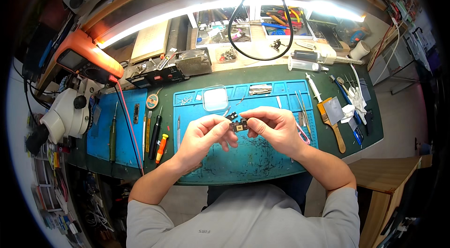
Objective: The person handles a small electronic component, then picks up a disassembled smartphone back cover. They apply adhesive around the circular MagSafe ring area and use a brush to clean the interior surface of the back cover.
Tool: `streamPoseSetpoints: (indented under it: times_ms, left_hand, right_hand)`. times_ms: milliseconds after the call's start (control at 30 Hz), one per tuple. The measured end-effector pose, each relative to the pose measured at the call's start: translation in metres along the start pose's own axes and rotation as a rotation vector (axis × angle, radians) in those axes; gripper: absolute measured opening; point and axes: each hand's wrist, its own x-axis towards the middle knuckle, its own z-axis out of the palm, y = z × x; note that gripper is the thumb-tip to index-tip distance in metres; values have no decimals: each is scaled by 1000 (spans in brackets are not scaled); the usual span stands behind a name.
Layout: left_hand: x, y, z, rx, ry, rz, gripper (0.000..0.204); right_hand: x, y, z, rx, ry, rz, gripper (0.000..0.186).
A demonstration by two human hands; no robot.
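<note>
Between my two hands, above the blue repair mat, is a small black electronic part with a tan square on its face. My left hand pinches its left end between thumb and fingertips. The thumb and fingers of my right hand close on its right end. Another small dark piece shows just behind it; I cannot tell whether the two are joined. A clear square plastic box lies on the mat beyond my hands, and a thin craft knife rests left of them.
An orange multimeter stands at the left, its leads crossing a second blue mat. Screwdrivers lie between the mats. Tweezers, a wooden-handled brush and a syringe lie right. A black cable loop hangs ahead.
</note>
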Motion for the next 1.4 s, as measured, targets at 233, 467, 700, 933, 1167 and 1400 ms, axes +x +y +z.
streamPoseSetpoints:
  times_ms: [233,467,700,933,1167,1400]
  left_hand:
    - [1,2,0,47,-24,-66,29]
    - [1,3,2,32,-42,-115,26]
    - [5,2,3,50,100,-1,22]
    - [4,3,5,52,163,45,38]
    - [4,3,3,93,130,48,41]
    - [5,-1,2,89,123,64,37]
  right_hand:
    - [0,-2,1,-18,16,34,24]
    - [4,-1,-3,24,11,79,26]
    - [9,3,0,-491,42,-385,14]
    - [9,2,7,-546,64,-447,20]
    - [9,11,3,-442,50,-345,33]
    - [9,6,5,-499,61,-333,42]
